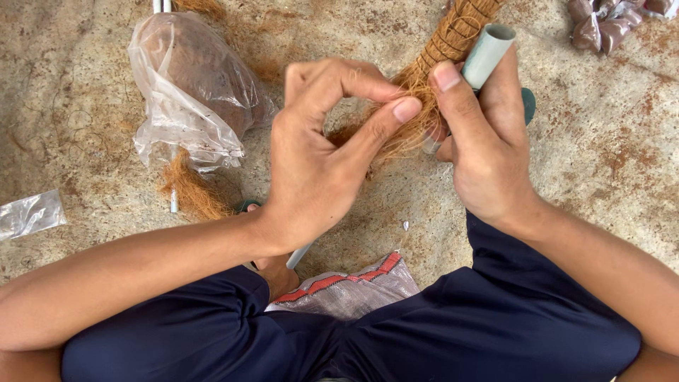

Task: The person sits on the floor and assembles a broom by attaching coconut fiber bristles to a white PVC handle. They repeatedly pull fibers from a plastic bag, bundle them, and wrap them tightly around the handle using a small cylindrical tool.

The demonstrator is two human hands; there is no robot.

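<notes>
Underneath, a stained concrete floor (pixel 601 177) took up nearly the whole view, and the person sat on it with knees spread in dark blue shorts (pixel 495 332), which left the working space open between the legs. Far on the left lay a clear plastic bag (pixel 191 92) bulging with brown fibre, close enough to draw from, with a loose tuft of coir (pixel 189 191) spilling out on its near side. A woven sack (pixel 346 286) with a red stripe lay near, tucked between the thighs. The right hand (pixel 488 155) was closed around a pale grey-green tube (pixel 486 53), thumb pressed along it so the tube stayed steady and tilted up to the far right. Beside the tube ran the coir-wrapped stick (pixel 453 35), bound in thin turns of cord; whether the tube formed its core could not be told for sure, since the hand hid the join. The left hand (pixel 318 163) met it from the left, thumb and forefinger narrowed to a pinch on the frayed fibre end (pixel 399 138), the other fingers curled clear. A small crumpled clear bag (pixel 32 213) lay at the left edge, and packets of brown powder (pixel 612 21) at the far right.
</notes>
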